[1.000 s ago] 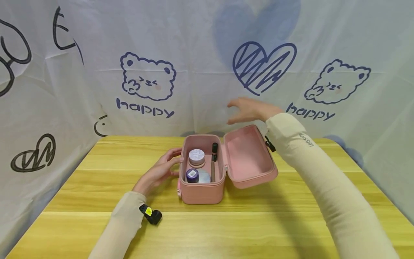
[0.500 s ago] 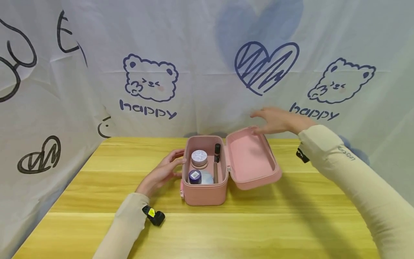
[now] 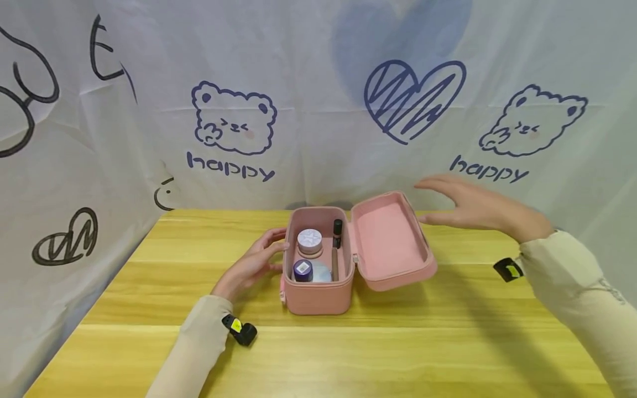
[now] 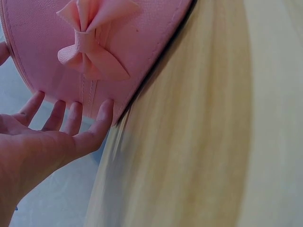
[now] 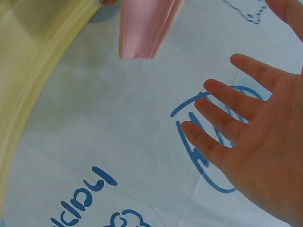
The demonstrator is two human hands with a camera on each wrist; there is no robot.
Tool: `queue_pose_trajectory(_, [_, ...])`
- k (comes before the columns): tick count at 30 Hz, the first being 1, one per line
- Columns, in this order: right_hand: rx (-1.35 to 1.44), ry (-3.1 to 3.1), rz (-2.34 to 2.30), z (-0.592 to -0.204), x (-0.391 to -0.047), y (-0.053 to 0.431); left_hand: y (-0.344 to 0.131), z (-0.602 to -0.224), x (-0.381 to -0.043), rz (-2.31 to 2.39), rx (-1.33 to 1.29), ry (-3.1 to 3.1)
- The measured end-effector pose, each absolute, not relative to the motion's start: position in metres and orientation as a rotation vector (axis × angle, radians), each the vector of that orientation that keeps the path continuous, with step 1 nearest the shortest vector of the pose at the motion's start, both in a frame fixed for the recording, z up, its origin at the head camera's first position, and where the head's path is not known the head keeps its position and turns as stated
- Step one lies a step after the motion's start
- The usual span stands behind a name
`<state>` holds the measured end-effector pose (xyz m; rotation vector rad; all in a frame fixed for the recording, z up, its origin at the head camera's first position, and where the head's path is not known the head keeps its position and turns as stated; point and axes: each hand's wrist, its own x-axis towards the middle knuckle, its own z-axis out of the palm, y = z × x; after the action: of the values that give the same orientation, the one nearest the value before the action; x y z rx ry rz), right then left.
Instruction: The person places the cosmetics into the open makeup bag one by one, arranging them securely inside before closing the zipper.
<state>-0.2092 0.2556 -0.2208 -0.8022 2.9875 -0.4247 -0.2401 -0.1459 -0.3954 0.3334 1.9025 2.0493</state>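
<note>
A pink cosmetic case (image 3: 318,299) stands on the table, its hinged lid (image 3: 390,235) swung out to the right. Inside lie a pale round container with a star (image 3: 309,239), a purple-lidded jar (image 3: 303,270), a pale blue disc (image 3: 321,272), a black tube (image 3: 337,233) and a slim brown stick (image 3: 335,264). My left hand (image 3: 252,264) rests against the case's left side, thumb at the rim; fingertips (image 4: 105,108) touch the pink wall below a bow (image 4: 92,45) in the left wrist view. Holding nothing, my right hand (image 3: 480,205) hovers beside the lid with fingers spread.
The wooden table (image 3: 398,354) reaches back to a white cloth (image 3: 318,155) printed with bears, hearts and "happy". Black wrist cameras (image 3: 241,331) sit at both wrists.
My right hand has moved right and down, from above the lid to its right side. The left hand stays at the case; the whole view has shifted slightly.
</note>
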Motion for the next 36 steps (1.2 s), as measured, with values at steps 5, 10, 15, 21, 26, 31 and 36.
queue_pose_trajectory(5, [-0.804,3.017,-0.494,-0.229,-0.192,0.264,-0.147,-0.395,-0.240,2.041,0.331,1.919])
queue_pose_trajectory(10, [-0.781,2.993,-0.888,-0.251,-0.182,0.277,-0.147,-0.396,-0.240,2.057,0.320,1.910])
queue_pose_trajectory(15, [-0.725,2.793,-1.268,-0.281,-0.178,0.281,-0.146,-0.396,-0.241,2.062,0.324,1.910])
queue_pose_trajectory(21, [-0.652,2.554,-1.450,-0.310,-0.177,0.274,-0.147,-0.395,-0.240,2.061,0.328,1.911])
queue_pose_trajectory(26, [-0.531,2.128,-1.808,-0.326,-0.177,0.265,-0.147,-0.395,-0.238,2.060,0.321,1.916])
queue_pose_trajectory(31, [-0.478,1.572,-2.100,-0.343,-0.182,0.262,-0.148,-0.395,-0.239,2.060,0.322,1.917])
queue_pose_trajectory(36, [-0.552,1.211,-2.168,-0.357,-0.184,0.263,-0.148,-0.395,-0.240,2.058,0.321,1.905])
